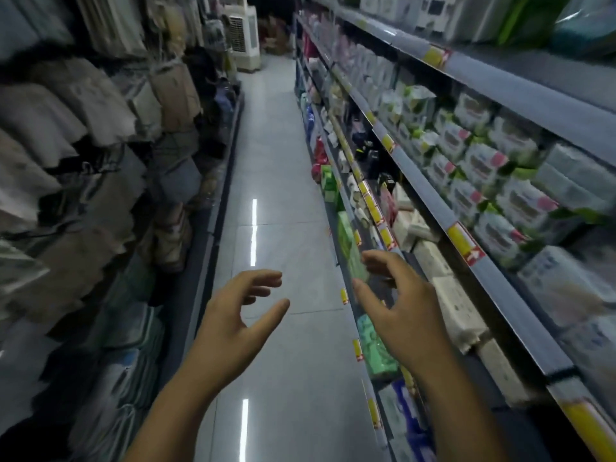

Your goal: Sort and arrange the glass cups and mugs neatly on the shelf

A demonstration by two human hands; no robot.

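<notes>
Head view of a shop aisle. The tiled floor [283, 195] runs straight away from the viewer, with light strips reflected along its middle. On the right stands the shelf [500, 288]; its long axis follows the aisle, so its tiers recede from the lower right corner toward the upper centre, their front rails bearing yellow-and-red price tags [465, 243]. The tiers hold white packets [483, 168] marked with pink and green, pale wrapped packs [456, 305] below them, and green packs [376, 348] on a lower tier; whether any of the blurred goods are glass cups or mugs cannot be told. On the left, racks of folded textiles [83, 145] line the aisle. A white air cooler [245, 38] stands at the far end. The left hand [233, 315] hovers over the floor, fingers spread and loosely curved, holding nothing. The right hand [396, 308] is raised in front of the lower tiers, near the green packs, fingers likewise apart and empty.
</notes>
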